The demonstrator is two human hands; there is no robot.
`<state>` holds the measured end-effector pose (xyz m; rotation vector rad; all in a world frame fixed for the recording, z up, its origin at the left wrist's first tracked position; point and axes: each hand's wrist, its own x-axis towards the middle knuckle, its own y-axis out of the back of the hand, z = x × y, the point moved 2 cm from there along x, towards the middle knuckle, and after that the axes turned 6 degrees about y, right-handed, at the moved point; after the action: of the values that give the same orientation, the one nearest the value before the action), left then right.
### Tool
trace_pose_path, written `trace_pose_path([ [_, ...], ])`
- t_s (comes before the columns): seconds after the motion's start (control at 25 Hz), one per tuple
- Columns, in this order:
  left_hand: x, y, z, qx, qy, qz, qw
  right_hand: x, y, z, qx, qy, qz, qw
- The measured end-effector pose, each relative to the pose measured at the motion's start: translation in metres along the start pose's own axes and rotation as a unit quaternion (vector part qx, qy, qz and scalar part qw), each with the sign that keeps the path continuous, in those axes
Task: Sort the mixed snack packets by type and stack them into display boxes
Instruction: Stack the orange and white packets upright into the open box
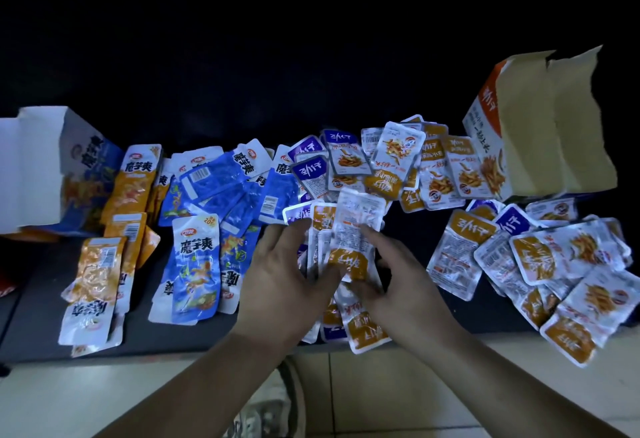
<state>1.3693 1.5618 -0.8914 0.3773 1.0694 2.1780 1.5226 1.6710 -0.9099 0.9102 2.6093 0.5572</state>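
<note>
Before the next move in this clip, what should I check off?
1. Right hand grips the stack: ok.
2. Left hand touches the stack: ok.
3. Stack all one type: cannot tell, lower packets hidden.
4. Right box flaps open: ok.
5. Purple packets apart from orange packets: not ok, mixed.

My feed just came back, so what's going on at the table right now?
A person is sorting with both bare hands. The right hand pinches a white-and-orange packet over the middle heap of small packets, while the left hand rests straight-fingered on that heap. Long blue packets and long orange packets lie grouped at left beside an open blue box. An open orange box stands at right.
</note>
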Motion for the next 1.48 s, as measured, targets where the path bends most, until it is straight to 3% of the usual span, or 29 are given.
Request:
trace_pose_path([
  [0.16, -0.008, -0.002, 0.001, -0.044, 0.013, -0.031, 0.998, 0.002, 0.002, 0.002, -0.041, 0.052, -0.023, 0.998],
  [0.32, -0.009, 0.008, -0.009, -0.058, 0.032, -0.009, 0.998, 0.008, 0.006, -0.001, -0.118, 0.104, -0.059, 0.986],
  [0.52, -0.011, 0.011, -0.015, -0.078, 0.047, 0.004, 0.996, -0.006, 0.008, 0.001, -0.078, 0.116, -0.103, 0.985],
  [0.68, 0.012, 0.011, -0.003, -0.069, 0.027, -0.016, 0.997, -0.015, 0.003, 0.002, -0.171, 0.169, -0.132, 0.962],
  [0.8, 0.031, 0.01, 0.005, -0.085, 0.036, -0.032, 0.995, -0.012, 0.003, 0.004, -0.201, 0.182, -0.117, 0.955],
  [0.96, 0.032, 0.019, -0.003, -0.187, 0.073, -0.068, 0.977, -0.012, 0.003, 0.011, -0.154, 0.144, -0.091, 0.973],
  [1.04, 0.03, 0.036, -0.007, -0.163, 0.046, -0.086, 0.982, -0.011, 0.003, 0.013, -0.142, 0.125, -0.072, 0.979],
  [1.24, 0.034, 0.047, 0.001, -0.058, -0.038, -0.227, 0.971, -0.008, 0.0, 0.016, -0.216, 0.142, -0.003, 0.966],
  [1.36, 0.026, 0.03, 0.001, -0.028, -0.058, -0.19, 0.98, -0.021, -0.003, 0.022, -0.239, 0.135, 0.04, 0.961],
  [1.48, 0.015, 0.028, -0.006, -0.053, -0.044, -0.174, 0.982, -0.033, -0.003, 0.029, -0.217, 0.088, 0.032, 0.972],
])
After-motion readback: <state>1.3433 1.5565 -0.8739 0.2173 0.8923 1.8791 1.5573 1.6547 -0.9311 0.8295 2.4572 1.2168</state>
